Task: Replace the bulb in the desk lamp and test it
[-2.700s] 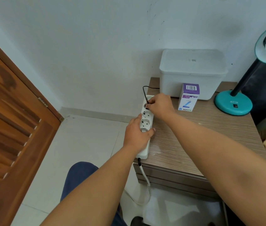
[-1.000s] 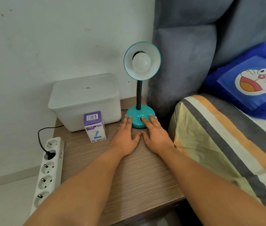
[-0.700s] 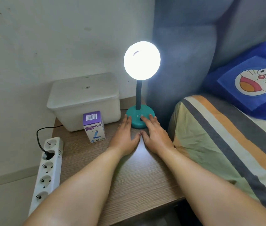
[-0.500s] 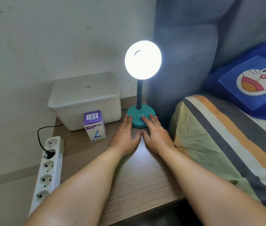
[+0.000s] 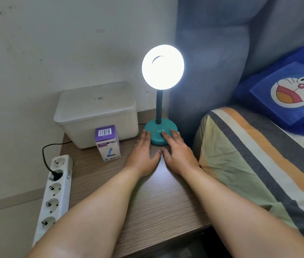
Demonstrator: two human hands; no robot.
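Note:
The teal desk lamp stands at the back of the wooden bedside table (image 5: 156, 198), its base (image 5: 156, 125) marked ATN. Its round shade (image 5: 162, 67) faces me and glows bright white, so the bulb inside is washed out. My left hand (image 5: 142, 155) lies flat on the table, fingertips touching the left side of the base. My right hand (image 5: 178, 155) lies flat beside it, with fingertips on the base at the switch. Neither hand holds anything. A purple and white bulb box (image 5: 107, 142) stands upright to the left of my hands.
A white lidded plastic box (image 5: 95, 112) sits at the back left against the wall. A white power strip (image 5: 54, 194) lies along the table's left edge with a black plug in it. A striped pillow (image 5: 259, 164) and blue cartoon cushion (image 5: 292, 94) lie on the right.
I turned from the power strip to the lamp and laid both hands at its base. The lamp went from dark to lit about 0.7 s ago and stays lit.

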